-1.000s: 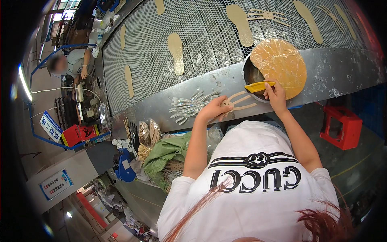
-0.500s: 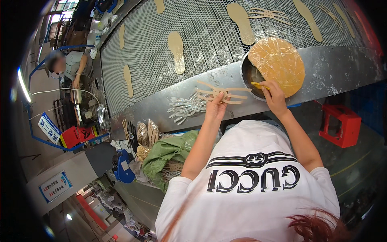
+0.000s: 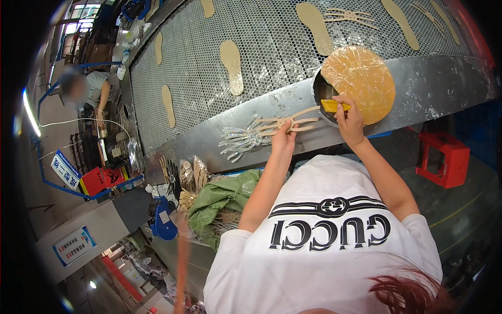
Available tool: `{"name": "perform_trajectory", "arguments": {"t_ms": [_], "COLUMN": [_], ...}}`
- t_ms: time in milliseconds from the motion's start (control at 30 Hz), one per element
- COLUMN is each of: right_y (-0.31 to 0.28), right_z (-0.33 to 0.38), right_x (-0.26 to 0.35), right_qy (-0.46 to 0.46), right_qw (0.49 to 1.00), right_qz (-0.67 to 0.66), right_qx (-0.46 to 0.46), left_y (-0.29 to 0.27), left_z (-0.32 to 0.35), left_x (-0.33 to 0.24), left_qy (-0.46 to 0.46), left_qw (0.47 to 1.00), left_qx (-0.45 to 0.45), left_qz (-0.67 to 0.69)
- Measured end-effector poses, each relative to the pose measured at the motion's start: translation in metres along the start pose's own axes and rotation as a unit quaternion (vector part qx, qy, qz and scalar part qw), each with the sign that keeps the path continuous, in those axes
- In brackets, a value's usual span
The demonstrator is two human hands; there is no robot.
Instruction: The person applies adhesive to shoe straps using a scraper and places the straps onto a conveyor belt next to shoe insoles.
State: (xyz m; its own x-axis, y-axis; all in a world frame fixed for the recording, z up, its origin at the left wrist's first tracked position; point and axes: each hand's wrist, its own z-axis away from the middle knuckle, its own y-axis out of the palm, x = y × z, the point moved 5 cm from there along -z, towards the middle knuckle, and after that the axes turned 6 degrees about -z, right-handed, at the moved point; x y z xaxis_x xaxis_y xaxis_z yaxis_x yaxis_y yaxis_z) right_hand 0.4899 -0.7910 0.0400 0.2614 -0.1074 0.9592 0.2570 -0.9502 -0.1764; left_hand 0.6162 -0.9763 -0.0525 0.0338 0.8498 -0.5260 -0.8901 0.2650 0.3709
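My left hand (image 3: 284, 137) is closed on a beige strappy shoe upper (image 3: 307, 111), its thin straps spreading out to both sides. Just beneath and left of it, a bundle of silvery strap pieces (image 3: 238, 140) lies on the metal ledge. My right hand (image 3: 352, 124) grips a yellow-handled brush (image 3: 330, 105) at the open side of a round dark pot (image 3: 318, 93); the brush's working end cannot be made out. Over most of the pot sits a round orange-tan cover (image 3: 361, 78) wrapped in clear film.
Beyond the ledge runs a mesh conveyor (image 3: 272, 57) carrying several beige insoles (image 3: 231, 65) and another strappy upper (image 3: 349, 17). A red stool (image 3: 445, 167) stands at right. A green sack (image 3: 222, 201) lies below the ledge. At far left, a co-worker (image 3: 99, 86) works beside the conveyor.
The yellow handle has turned, now showing its broad flat side over the pot's opening. My left hand has shifted slightly right, with the shoe upper tilted differently.
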Motion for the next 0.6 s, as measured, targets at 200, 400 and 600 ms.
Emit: {"name": "perform_trajectory", "arguments": {"t_ms": [200, 400, 600], "right_y": [0.001, 0.008, -0.008], "right_z": [-0.002, 0.003, 0.003], "right_x": [0.0, -0.006, -0.009], "right_qy": [0.02, -0.091, -0.124], "right_qw": [0.998, 0.991, 0.988], "right_qz": [-0.055, 0.035, 0.07], "right_qx": [0.005, 0.095, 0.061], "left_y": [0.008, 0.013, 0.005], "left_z": [0.006, 0.004, -0.001], "left_x": [0.001, 0.002, -0.005], "left_qy": [0.006, 0.006, 0.015], "left_qw": [1.0, 1.0, 0.999], "left_qx": [-0.02, 0.002, 0.043], "left_qz": [-0.015, -0.012, -0.01]}}
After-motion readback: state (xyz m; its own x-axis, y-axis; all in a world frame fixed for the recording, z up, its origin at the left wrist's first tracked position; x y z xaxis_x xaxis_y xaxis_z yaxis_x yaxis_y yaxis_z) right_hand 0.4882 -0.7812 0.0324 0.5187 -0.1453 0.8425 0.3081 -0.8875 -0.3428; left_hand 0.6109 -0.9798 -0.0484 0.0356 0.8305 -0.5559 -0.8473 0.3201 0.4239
